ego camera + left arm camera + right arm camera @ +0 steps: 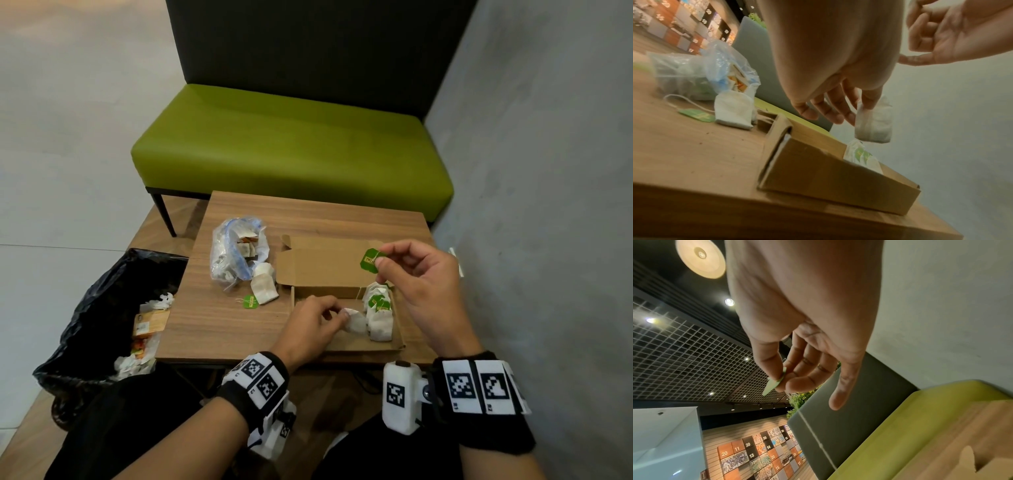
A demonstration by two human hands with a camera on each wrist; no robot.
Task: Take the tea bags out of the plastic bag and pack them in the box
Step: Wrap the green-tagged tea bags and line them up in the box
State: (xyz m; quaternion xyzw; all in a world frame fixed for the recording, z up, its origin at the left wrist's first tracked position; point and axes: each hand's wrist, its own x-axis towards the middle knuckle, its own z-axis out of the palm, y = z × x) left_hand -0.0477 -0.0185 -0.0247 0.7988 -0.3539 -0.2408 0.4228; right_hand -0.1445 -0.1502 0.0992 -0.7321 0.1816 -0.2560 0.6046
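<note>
Nearest, the left hand (313,322) pinches a soft white paper tea bag (355,321) just above the open box (363,348), a shallow tray of plain brown cardboard with its flap folded back flat. Several pouches (378,313) stand packed at the box's right end, green tags on top. The right hand (419,284), raised above them, nips a small green card tag (370,260) between thumb and forefinger; its thread probably runs down to the held bag, though it is too thin to trace. Farther left on the wood-grain table (222,318) lies a loose tea bag (264,287) with its tag, touching the crinkled clear plastic bag (236,251), which holds more. Beyond stands a smooth green bench (291,144).
</note>
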